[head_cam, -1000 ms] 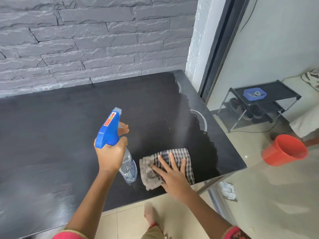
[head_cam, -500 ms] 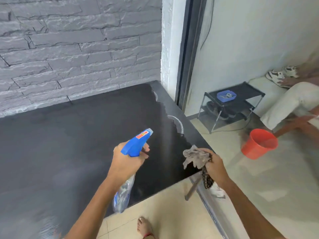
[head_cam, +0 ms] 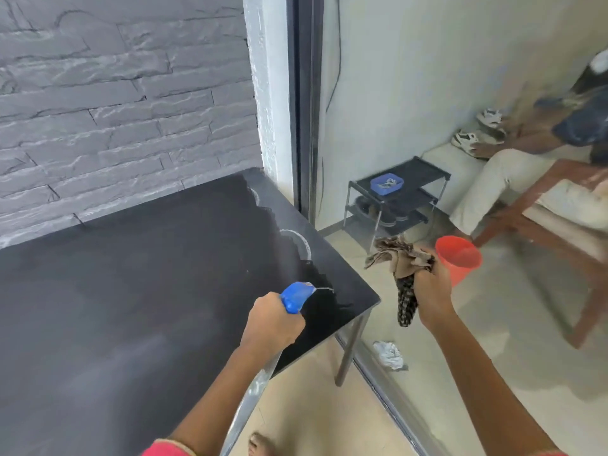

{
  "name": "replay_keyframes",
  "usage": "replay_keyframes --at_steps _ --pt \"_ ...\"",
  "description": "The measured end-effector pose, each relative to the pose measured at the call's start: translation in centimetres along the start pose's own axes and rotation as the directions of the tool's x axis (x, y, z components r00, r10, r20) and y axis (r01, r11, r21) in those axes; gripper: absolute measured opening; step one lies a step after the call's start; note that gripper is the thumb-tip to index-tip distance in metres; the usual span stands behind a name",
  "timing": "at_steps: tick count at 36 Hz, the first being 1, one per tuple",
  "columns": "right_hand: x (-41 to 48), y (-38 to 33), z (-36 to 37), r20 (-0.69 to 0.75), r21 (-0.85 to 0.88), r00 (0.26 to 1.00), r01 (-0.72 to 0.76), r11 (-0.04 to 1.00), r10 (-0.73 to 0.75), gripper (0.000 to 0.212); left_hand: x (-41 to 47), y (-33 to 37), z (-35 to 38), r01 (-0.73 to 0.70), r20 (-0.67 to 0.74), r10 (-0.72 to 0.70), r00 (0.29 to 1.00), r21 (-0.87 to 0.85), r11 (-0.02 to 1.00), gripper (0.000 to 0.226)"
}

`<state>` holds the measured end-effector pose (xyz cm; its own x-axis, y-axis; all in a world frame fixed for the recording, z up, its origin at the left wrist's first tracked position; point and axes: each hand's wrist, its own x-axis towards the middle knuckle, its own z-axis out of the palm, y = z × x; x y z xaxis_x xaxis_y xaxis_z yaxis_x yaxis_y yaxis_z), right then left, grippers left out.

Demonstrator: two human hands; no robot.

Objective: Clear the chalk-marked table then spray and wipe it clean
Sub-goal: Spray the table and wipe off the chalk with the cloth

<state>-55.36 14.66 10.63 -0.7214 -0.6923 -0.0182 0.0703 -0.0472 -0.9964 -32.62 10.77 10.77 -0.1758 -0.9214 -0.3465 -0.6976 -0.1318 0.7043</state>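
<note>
Spray bottle (head_cam: 296, 300) in left hand (head_cam: 273, 324); tray (head_cam: 378, 189) (blue) holds small items.

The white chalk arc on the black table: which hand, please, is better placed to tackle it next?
Probably left: the left hand aims the blue-headed spray bottle toward the white chalk arc; the right hand holds the checked cloth off the table.

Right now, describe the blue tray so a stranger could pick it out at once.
Right of the black table, a low black rack stands against the pale wall. The tray sits on its top shelf. It is the only blue thing on the rack; the shelves below hold dark shoes.
</note>
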Motion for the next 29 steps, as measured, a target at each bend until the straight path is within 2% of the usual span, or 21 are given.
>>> replay_keyframes --at_steps 3,7,11,16,20,26,29 --pt "0.2 -0.1 -0.4 -0.021 -0.009 1.0 -0.021 1.0 0.021 0.042 -0.1 0.6 0.0 0.024 -0.026 -0.023 0.999 0.033 0.999 0.026" --pt "0.4 -0.6 0.0 -0.039 0.022 0.999 -0.016 1.0 0.017 0.044 0.4 0.9 -0.8 0.001 -0.072 0.003 0.997 0.055 0.998 0.023" --pt "0.9 -0.6 1.2 -0.007 -0.002 1.0 -0.017 1.0 0.017 0.034 1.4 1.3 -2.3 -0.029 -0.13 0.027 0.991 -0.015 0.999 0.007" --pt "2.0 -0.4 3.0 0.043 -0.012 0.998 -0.048 0.999 0.048 0.039 3.4 1.6 -3.9 -0.016 -0.192 0.001 0.981 -0.077 0.997 0.012" --pt "2.8 -0.9 5.0 0.083 0.018 0.995 -0.058 0.998 0.056 0.038 5.5 1.6 -5.1 0.023 -0.248 -0.037 0.968 -0.059 0.998 0.008" --pt "5.0 -1.0 7.8 0.103 0.086 0.991 -0.098 0.991 0.089 0.065 8.3 1.4 -6.6 0.062 -0.274 -0.074 0.959 -0.053 0.997 0.005" --pt "6.0 -1.8 9.3 0.106 0.061 0.993 -0.061 0.996 0.054 0.06 10.0 1.4 -7.5 0.052 -0.304 -0.08 0.949 -0.1 0.994 0.004"
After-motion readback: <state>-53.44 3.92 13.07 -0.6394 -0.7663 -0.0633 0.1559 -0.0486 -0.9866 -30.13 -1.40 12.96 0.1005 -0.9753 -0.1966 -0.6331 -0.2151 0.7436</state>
